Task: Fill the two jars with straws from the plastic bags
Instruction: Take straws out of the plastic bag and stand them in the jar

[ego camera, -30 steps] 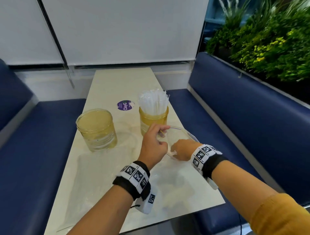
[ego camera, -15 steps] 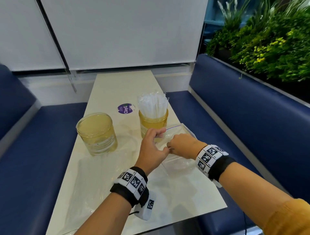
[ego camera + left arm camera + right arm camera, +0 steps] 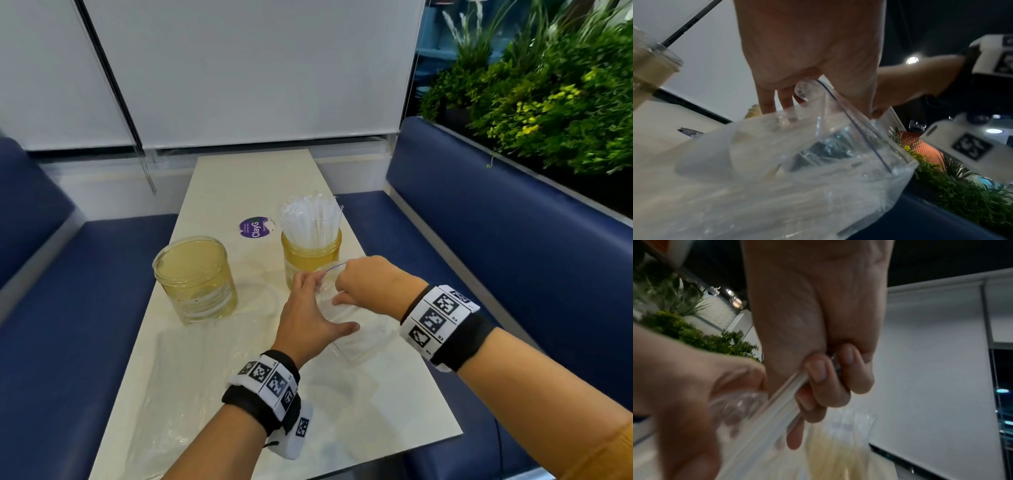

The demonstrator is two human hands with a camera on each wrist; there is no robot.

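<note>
Right hand (image 3: pixel 370 284): fingers clenched on zip edge of clear plastic bag (image 3: pixel 363 330).
Left hand (image 3: pixel 308 322): fingers inside bag mouth, thumb outside, grasping rim.
Bag: on cream bench (image 3: pixel 239 178), near right edge, just before straw-filled amber jar (image 3: pixel 311 260).
Empty amber jar (image 3: pixel 195 277): well apart, leftward.

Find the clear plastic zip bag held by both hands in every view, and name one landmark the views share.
Head: clear plastic zip bag at centre, between left hand and right hand.
Left wrist: fills the lower middle, below the left hand's fingers.
Right wrist: lower centre, blurred, its strip pinched by the right hand's fingers.
Shared landmark: white roller blind, seen in all three.
</note>
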